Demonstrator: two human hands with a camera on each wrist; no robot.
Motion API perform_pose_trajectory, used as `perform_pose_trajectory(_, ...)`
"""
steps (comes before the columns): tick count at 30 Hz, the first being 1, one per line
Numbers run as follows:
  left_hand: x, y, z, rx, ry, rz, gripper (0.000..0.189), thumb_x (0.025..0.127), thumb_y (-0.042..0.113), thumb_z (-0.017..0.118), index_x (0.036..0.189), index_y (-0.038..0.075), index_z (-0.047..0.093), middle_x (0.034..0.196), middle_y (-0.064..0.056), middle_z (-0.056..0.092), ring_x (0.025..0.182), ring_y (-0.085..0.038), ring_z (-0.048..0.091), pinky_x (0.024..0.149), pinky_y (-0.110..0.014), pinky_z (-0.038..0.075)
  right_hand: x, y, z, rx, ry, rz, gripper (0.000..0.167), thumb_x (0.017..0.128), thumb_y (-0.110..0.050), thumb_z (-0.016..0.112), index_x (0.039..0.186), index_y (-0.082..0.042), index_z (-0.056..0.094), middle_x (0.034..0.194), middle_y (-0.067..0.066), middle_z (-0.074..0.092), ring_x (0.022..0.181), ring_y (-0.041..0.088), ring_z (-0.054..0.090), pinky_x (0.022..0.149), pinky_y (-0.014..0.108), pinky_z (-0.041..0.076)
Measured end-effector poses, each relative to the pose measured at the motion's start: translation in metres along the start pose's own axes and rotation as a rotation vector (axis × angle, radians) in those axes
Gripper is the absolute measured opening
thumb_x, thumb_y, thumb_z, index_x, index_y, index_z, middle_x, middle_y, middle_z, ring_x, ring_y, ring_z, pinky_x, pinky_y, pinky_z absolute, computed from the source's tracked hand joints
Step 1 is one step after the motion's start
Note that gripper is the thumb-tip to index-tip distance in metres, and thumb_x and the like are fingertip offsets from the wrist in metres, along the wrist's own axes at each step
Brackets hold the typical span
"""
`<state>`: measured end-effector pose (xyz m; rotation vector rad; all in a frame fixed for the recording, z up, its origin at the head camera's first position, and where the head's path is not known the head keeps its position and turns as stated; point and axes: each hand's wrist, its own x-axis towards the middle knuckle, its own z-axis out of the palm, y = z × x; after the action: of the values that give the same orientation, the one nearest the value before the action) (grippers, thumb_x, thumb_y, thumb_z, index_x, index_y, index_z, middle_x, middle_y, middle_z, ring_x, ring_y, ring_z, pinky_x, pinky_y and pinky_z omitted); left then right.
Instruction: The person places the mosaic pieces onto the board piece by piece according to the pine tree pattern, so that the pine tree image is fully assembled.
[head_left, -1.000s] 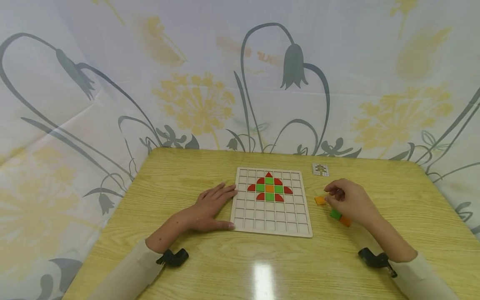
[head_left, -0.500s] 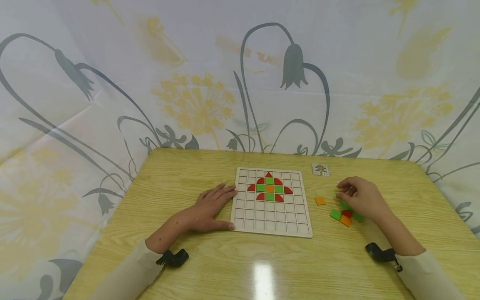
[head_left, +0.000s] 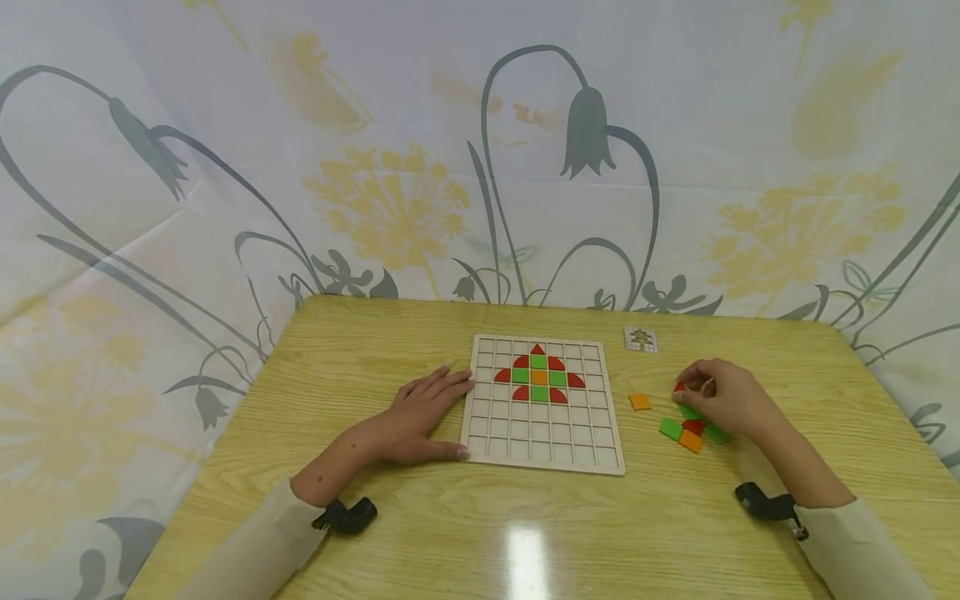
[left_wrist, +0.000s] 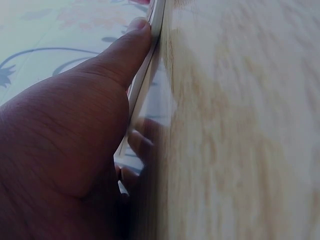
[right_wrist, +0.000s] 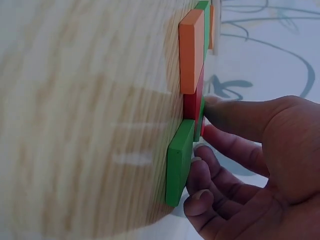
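A square pale wooden grid board (head_left: 572,433) lies on the table with red, green and orange pieces forming a tree-like shape in its upper cells. My left hand (head_left: 411,425) rests flat at its left side, fingertips and thumb at the edge. To the right of the board, my right hand (head_left: 726,402) pinches a small red piece (head_left: 678,387) between thumb and index finger, low over a loose group. That group has a green square (head_left: 671,429), an orange square (head_left: 691,442), another red piece (head_left: 694,427) and further green pieces, one of them (right_wrist: 180,162) beside the curled fingers.
A lone orange square (head_left: 640,402) lies between board and group. Behind it is a small pattern card (head_left: 641,339) with a tree-like figure. A flower-printed cloth (head_left: 420,150) rises behind the wooden table (head_left: 420,542). Each wrist carries a black camera (head_left: 767,503).
My right hand has moved right from the lone orange square to the loose group, uncovering several pieces, and a red piece now shows at its fingertips. The left hand and board have stayed still.
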<state>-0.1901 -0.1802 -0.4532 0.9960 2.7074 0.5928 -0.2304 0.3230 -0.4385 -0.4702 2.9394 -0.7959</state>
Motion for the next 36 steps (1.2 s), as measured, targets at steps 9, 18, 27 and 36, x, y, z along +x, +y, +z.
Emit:
perform_pose_trajectory(9, 0.0, 0.0, -0.002, 0.007, -0.006, -0.006, 0.1, 0.097, 0.062, 0.069, 0.171, 0.016, 0.021, 0.179, -0.003, 0.012, 0.165, -0.034, 0.003, 0.125, -0.065, 0.014, 0.002, -0.001, -0.001, 0.041, -0.04, -0.05, 0.014, 0.099, -0.011, 0.076, 0.107, -0.001, 0.072, 0.095, 0.005, 0.068, 0.073, 0.014, 0.057, 0.061, 0.029, 0.049)
perform_pose_trajectory(18, 0.001, 0.0, -0.003, 0.005, -0.008, -0.005, 0.1, 0.097, 0.062, 0.069, 0.172, 0.016, 0.02, 0.179, -0.003, 0.012, 0.165, -0.034, 0.003, 0.125, -0.065, 0.014, 0.0, -0.007, -0.003, 0.036, -0.037, -0.036, 0.018, 0.095, -0.009, 0.08, 0.104, -0.002, 0.066, 0.09, 0.003, 0.067, 0.08, 0.016, 0.061, 0.065, 0.029, 0.051)
perform_pose_trajectory(27, 0.001, -0.001, -0.002, 0.001, -0.005, -0.003, 0.1, 0.097, 0.063, 0.069, 0.171, 0.016, 0.02, 0.179, -0.003, 0.012, 0.165, -0.034, 0.003, 0.125, -0.065, 0.014, 0.001, -0.013, -0.003, 0.022, -0.016, -0.039, 0.011, 0.097, -0.008, 0.076, 0.102, -0.004, 0.067, 0.092, 0.003, 0.068, 0.081, 0.016, 0.061, 0.068, 0.029, 0.051)
perform_pose_trajectory(36, 0.001, -0.002, -0.001, -0.007, -0.004, 0.001, 0.1, 0.097, 0.062, 0.069, 0.171, 0.016, 0.021, 0.179, -0.002, 0.012, 0.165, -0.034, 0.003, 0.125, -0.064, 0.013, -0.001, -0.034, -0.002, 0.09, 0.008, -0.075, 0.008, 0.098, -0.005, 0.075, 0.103, -0.005, 0.069, 0.092, 0.003, 0.069, 0.079, 0.015, 0.062, 0.067, 0.027, 0.052)
